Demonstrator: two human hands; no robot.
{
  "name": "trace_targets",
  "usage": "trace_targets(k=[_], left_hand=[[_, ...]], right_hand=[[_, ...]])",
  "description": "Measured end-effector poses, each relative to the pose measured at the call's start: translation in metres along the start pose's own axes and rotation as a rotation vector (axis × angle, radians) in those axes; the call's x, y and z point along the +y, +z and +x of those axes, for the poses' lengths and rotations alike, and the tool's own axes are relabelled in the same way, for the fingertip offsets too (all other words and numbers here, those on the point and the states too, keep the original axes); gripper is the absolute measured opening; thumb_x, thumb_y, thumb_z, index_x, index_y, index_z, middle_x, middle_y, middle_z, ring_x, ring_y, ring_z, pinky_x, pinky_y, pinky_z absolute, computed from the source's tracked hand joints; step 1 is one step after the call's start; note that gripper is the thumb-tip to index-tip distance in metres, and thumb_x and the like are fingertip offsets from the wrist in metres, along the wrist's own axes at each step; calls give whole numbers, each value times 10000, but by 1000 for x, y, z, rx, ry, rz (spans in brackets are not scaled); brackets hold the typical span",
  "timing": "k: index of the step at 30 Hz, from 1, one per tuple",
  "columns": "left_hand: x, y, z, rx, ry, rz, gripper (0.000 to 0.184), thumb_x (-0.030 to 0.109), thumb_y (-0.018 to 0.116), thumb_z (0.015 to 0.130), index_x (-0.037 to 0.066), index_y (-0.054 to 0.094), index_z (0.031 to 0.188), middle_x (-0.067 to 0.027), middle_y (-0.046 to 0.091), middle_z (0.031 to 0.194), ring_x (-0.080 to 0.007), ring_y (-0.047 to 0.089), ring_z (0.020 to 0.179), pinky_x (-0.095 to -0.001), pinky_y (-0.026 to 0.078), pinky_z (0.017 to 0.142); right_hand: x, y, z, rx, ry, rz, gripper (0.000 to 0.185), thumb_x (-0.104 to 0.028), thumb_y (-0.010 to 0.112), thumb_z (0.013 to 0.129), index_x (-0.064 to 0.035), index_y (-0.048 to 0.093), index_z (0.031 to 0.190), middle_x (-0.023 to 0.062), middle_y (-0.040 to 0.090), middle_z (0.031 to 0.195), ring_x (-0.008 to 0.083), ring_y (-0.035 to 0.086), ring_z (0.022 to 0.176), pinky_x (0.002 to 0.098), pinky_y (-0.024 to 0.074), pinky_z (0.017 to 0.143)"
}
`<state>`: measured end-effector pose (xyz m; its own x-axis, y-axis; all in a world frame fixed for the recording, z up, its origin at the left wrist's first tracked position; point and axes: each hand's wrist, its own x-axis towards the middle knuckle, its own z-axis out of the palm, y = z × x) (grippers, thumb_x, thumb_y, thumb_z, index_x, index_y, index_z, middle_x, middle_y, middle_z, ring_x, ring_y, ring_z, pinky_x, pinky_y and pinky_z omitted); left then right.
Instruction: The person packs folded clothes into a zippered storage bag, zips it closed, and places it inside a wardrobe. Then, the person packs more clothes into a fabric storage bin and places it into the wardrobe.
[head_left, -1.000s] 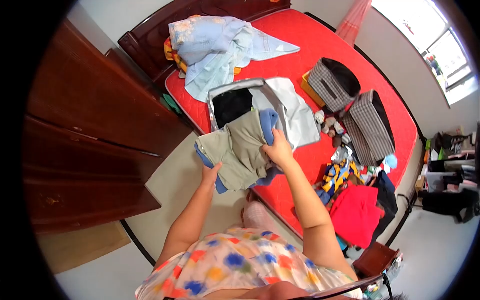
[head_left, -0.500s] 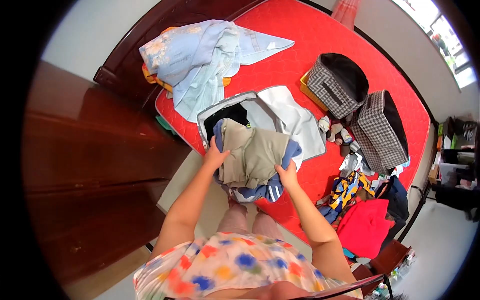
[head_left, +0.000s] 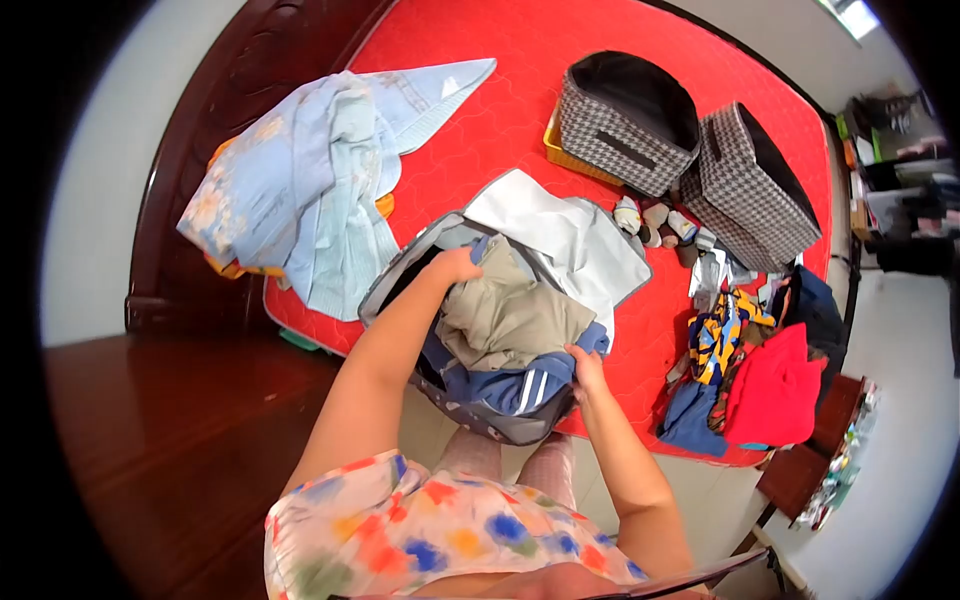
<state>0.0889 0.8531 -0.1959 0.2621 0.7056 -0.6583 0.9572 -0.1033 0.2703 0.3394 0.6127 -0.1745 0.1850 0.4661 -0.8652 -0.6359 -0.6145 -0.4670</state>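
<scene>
Clothes bundle: one, khaki cloth atop blue cloth with white stripes; lying in the mouth of the open grey bag, at the bed's near edge, toward its left corner.

Handling note: best kept level, supported from beneath at both sides, lowered evenly so the layers stay folded; blue edges best tucked inside the rim, bag flap kept folded back.

Left hand: one, palm down, fingers partly curled over the bundle's far left corner, forearm crossing the bag's left side; grip under the cloth cannot be told.

Right hand: one, nearly closed on the bundle's right edge, thumb on top, fingers mostly hidden, forearm angled up from the near right.
</scene>
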Motion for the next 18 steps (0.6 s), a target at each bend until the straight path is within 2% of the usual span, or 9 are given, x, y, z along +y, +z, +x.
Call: trace_targets(k=[1,2,5,9,10,13,14,17,18], left_hand=[[-4,-9,25,-31,33,26,675,451,638,667,52,567,1207,-219,569,1209,-342,562,1095,-399,445,934],[-7,-10,46,-32,30,55,702,469,637,675,-15,574,1178,-244,570,1193,-344,568,1087,-400,446,934],[-5,-24,78,-113,-18,143,740,476,634,682,-65,553,1181,-261,558,1200,-341,568,1092,-398,445,935],[-17,-33,78,137,84,-174,698,381,664,710,-5,497,1267,-261,527,1242,-358,541,1120,-394,433,940],[-24,-29,69,237,105,-259,697,328,670,739,57,437,1338,-245,525,1252,-366,522,1142,-395,421,952],[-65,-3,57,407,251,-316,658,269,650,791,106,399,1377,-226,521,1266,-360,505,1165,-389,404,970],[-76,5,57,405,232,-324,658,246,638,806,124,370,1394,-222,504,1287,-360,493,1179,-387,397,977],[-86,24,60,429,167,-261,678,181,603,842,172,284,1440,-207,436,1358,-357,440,1232,-402,370,999],[-84,27,66,465,138,-182,691,163,593,848,184,256,1451,-200,403,1388,-354,413,1257,-422,357,1009]], right_hand=[[-8,14,10,27,6,3,421,-109,652,794,25,471,1149,151,594,1015,249,615,840,388,527,694],[-12,22,18,55,13,6,416,-114,659,794,26,474,1139,149,597,999,244,620,818,389,531,670],[-6,20,56,-35,-66,68,433,-122,678,787,37,473,1134,144,603,987,239,619,828,387,530,671],[-4,27,73,4,-228,37,436,-92,678,796,29,470,1160,121,609,989,221,603,882,359,496,798],[1,25,74,1,-233,23,487,-61,677,790,22,455,1215,119,594,1082,217,577,972,337,449,891],[47,16,98,9,-364,53,562,-36,678,778,18,428,1278,116,552,1190,218,534,1071,329,415,940],[59,11,109,30,-348,2,631,-22,679,754,28,399,1317,153,519,1249,260,502,1140,340,389,979],[123,-19,185,185,-525,-551,656,-26,677,730,32,394,1319,210,509,1242,328,496,1148,373,383,993],[105,-1,166,292,-538,-785,673,-26,667,708,36,391,1318,257,486,1236,390,472,1153,399,373,1005]])
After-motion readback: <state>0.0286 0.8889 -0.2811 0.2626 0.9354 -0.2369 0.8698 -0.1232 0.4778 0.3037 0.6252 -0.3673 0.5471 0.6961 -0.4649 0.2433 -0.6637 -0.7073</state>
